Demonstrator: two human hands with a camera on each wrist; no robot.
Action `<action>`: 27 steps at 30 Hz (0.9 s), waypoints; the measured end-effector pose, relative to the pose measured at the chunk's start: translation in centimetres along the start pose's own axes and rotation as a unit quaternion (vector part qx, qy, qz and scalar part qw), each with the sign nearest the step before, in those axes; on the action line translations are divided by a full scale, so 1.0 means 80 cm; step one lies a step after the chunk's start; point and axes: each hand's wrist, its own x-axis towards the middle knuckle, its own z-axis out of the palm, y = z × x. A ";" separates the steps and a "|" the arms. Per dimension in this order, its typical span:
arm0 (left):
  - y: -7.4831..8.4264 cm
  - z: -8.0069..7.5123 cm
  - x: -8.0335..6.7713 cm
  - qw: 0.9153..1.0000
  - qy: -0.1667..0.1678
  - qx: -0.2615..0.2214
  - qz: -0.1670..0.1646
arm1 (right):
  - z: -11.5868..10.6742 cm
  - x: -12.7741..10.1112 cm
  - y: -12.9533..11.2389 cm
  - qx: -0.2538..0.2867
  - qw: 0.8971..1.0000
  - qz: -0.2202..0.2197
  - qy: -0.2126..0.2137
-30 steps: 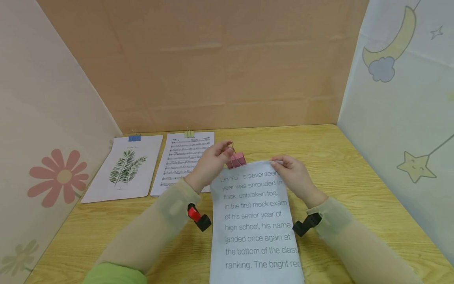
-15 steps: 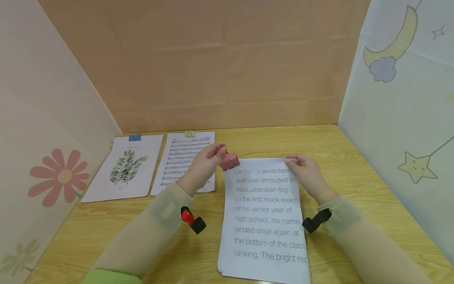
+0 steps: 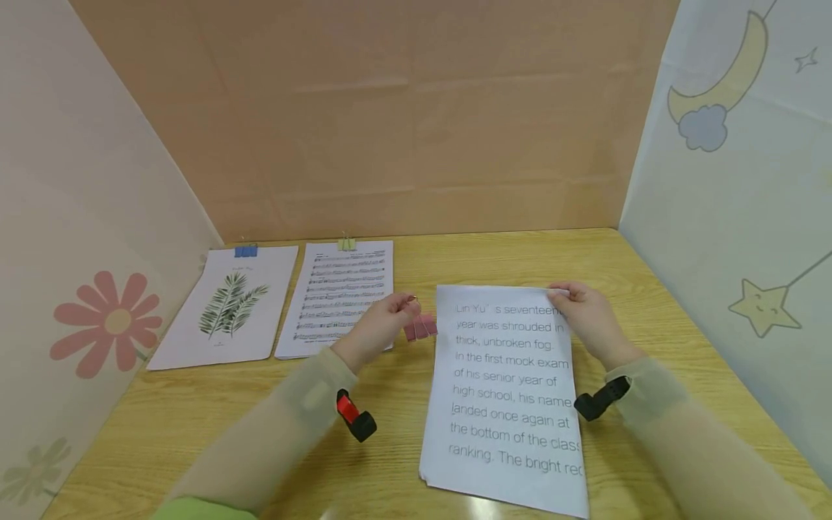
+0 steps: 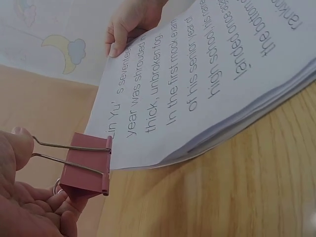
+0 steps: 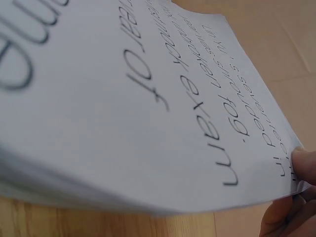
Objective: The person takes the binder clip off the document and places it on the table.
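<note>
Papers (image 3: 507,393) over wooden table (image 3: 513,256), peach backdrop (image 3: 416,123)

I see pink clip (image 4: 87,163), dull gold wires (image 4: 54,145). Big paper pile (image 3: 507,368) white, rows of dark words. Music pile (image 3: 343,300) white, black lines, yellow clip (image 3: 347,245). Leaf pile (image 3: 227,307) white, green leaves, blue clip (image 3: 245,251). Worktop (image 3: 520,260) yellow-brown, wood lines. Back wall (image 3: 312,144) peach-brown. Side walls (image 3: 84,166) pale: pink flower (image 3: 107,325), yellow moon (image 3: 723,83), blue cloud (image 3: 704,128), yellow star (image 3: 762,307). I spot cream sleeves (image 3: 266,426), bright green edge (image 3: 201,509).
</note>
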 end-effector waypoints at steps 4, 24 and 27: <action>-0.009 0.007 0.005 1.000 -0.013 -0.001 -0.007 | -0.009 0.005 0.009 -0.011 1.000 0.005 0.003; -0.007 0.052 0.062 0.994 -0.032 -0.003 -0.100 | -0.064 0.027 0.047 -0.027 0.998 0.060 0.009; -0.006 0.058 0.070 0.993 -0.035 -0.010 -0.115 | -0.071 0.029 0.051 -0.033 0.998 0.062 0.000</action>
